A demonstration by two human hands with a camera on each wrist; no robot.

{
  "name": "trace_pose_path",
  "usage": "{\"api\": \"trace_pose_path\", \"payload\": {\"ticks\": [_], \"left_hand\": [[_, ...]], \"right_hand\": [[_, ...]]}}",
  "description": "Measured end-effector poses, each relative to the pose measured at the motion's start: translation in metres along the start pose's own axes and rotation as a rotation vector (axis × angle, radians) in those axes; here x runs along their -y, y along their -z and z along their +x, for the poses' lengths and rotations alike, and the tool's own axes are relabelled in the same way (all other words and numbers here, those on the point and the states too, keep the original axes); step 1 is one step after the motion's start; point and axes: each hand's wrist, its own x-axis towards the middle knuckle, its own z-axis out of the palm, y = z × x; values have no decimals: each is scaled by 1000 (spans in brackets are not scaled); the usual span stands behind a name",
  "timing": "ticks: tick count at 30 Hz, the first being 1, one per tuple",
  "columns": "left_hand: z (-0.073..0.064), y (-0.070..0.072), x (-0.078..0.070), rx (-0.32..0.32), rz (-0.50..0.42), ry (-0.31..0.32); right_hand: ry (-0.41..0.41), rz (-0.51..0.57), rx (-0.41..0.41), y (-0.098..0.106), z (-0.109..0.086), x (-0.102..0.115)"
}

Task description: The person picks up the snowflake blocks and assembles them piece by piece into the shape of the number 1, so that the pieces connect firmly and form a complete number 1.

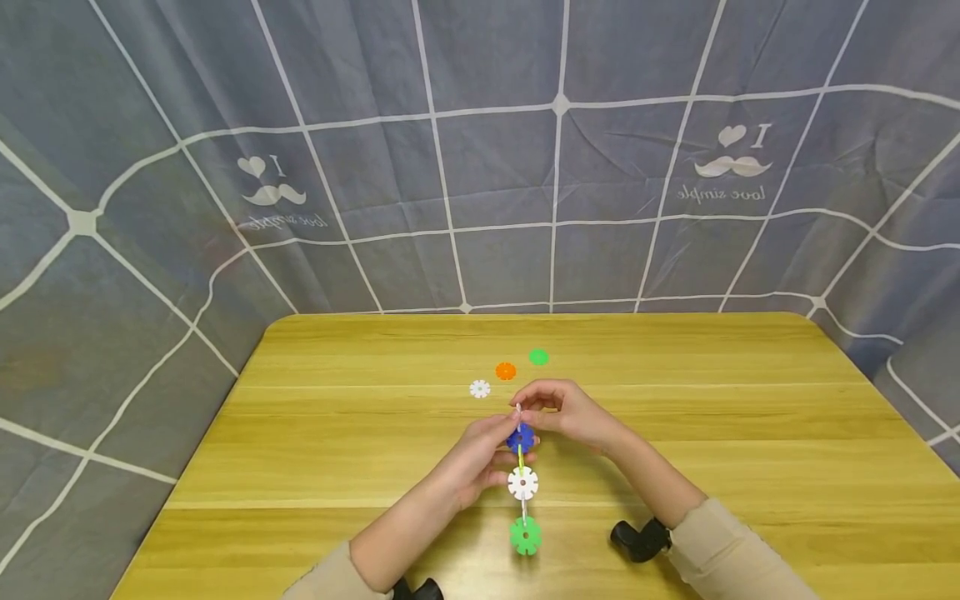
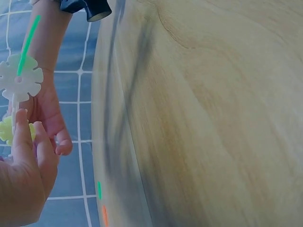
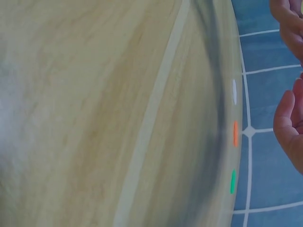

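A chain of notched plastic discs runs toward me in the head view. My left hand [image 1: 478, 457] grips it around the blue disc [image 1: 514, 444]. Up at the far end, my right hand [image 1: 572, 414] pinches a white disc [image 1: 518, 407] seen edge-on, which meets the blue one. Below the blue disc come an edge-on yellow disc [image 1: 521, 461], a white disc [image 1: 515, 490], another edge-on white disc [image 1: 524, 509] and a green disc [image 1: 527, 547] at the near end. In the left wrist view, left-hand fingers [image 2: 23, 142] overlap the yellow disc [image 2: 6, 128]. Both hands are partly cut off in the right wrist view.
Farther back on the wooden table [image 1: 337, 467] lie a loose white disc [image 1: 480, 383], an orange disc [image 1: 506, 367] and a green disc [image 1: 538, 357]. Behind the table hangs a grey checked curtain [image 1: 495, 175]. A black device [image 1: 639, 542] sits at the right wrist.
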Motion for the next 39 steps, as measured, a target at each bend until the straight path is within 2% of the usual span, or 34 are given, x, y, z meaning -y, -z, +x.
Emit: {"api": "trace_pose_path", "payload": {"ticks": [4, 8, 15, 19, 25, 31, 35, 39], "left_hand": [[0, 0, 1, -16, 20, 0], [1, 1, 1, -44, 41, 3], [1, 1, 1, -70, 51, 19], [1, 2, 2, -82, 62, 23], [4, 3, 1, -90, 68, 8], [5, 3, 0, -76, 48, 1], [6, 2, -1, -70, 40, -7], [5, 1, 1, -70, 32, 4]], "right_hand": [[-36, 11, -20, 5, 1, -3], [-98, 31, -80, 14, 3, -6], [-223, 9, -149, 37, 10, -27], [-264, -49, -173, 50, 15, -37], [-292, -179, -247, 62, 31, -40], [-357, -204, -348, 68, 49, -41], [-354, -237, -419, 68, 63, -40], [-362, -353, -448, 64, 72, -41]]}}
